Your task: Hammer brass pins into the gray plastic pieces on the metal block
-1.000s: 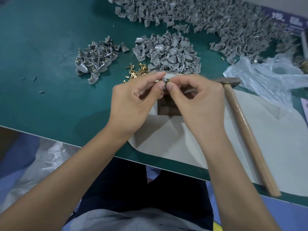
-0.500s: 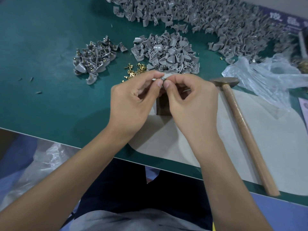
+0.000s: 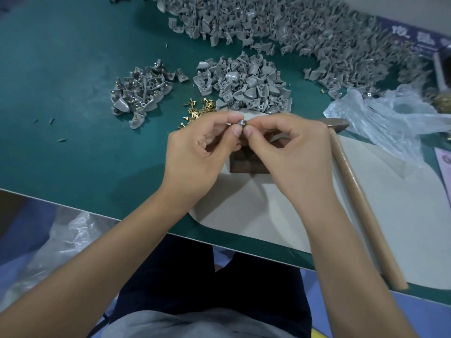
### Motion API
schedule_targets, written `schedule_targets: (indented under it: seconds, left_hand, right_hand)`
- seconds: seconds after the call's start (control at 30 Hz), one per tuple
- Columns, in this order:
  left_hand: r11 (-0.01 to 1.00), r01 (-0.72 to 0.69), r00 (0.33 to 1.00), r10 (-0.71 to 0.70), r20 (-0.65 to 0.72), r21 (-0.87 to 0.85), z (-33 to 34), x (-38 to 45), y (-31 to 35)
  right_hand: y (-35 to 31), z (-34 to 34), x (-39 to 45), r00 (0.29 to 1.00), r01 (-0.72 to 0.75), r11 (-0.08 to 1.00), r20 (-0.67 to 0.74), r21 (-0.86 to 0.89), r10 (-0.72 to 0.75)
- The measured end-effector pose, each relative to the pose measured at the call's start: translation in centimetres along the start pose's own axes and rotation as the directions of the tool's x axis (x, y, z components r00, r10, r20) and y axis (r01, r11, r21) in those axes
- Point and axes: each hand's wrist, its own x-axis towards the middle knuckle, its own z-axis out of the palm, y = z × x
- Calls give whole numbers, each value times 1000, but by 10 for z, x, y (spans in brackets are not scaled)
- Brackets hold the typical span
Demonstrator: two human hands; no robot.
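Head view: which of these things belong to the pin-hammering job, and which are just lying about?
In the job:
- gray plastic piece, pinched by left hand and right hand
- metal block under the hands
- brass pins
- hammer, lying unheld
- piles of gray pieces

Lying about:
- clear plastic bag
- gray scraps on the green mat

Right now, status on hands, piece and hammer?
Both hands, left and right, pinch small gray plastic piece above dark metal block. Wooden-handled hammer idle on table. Nothing obstructing.
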Motion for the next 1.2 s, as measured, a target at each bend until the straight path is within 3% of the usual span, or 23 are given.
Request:
schedule_targets:
  seconds: [0.13,0.4,0.5,0.57,0.63,0.7,0.77,0.83,1.1,1.2]
  left_hand:
    - [1000,-9,998,8,56,10,-1,-1,2]
    - [996,-9,1000,7,19,94,1,1,4]
    - [996,46,999,-48,19,75,1,2,6]
    - [995,62,998,-64,20,73,0,3,7]
    - [987,46,999,-48,8,156,-1,3,8]
    - [963,10,1000,-5,-21,269,-1,5,8]
    - [935,-17,999,34,-41,353,-1,5,8]
    - [924,10,999,8,-45,382,0,6,7]
    - [911,70,997,-73,-7,406,2,5,8]
    - [902,52,998,-60,6,429,2,5,11]
  right_hand:
    - [2,-7,-4,1000,-9,1000,-8,23,9]
    - [-3,-5,-11,995,67,998,-67,-9,-68]
    - [-3,-21,-13,992,29,999,-123,42,-23]
    - [5,-42,-19,975,-63,996,-219,-66,47]
    - [21,-67,-27,936,-248,927,-315,-283,154]
    - [38,-89,-38,890,-440,722,-367,-534,271]
    - [48,-100,-48,848,-529,579,-359,-621,390]
    - [51,-101,-53,826,-560,604,-327,-567,459]
    - [58,-100,-48,856,-497,676,-179,-544,485]
    - [51,-104,-48,852,-523,746,-233,-411,469]
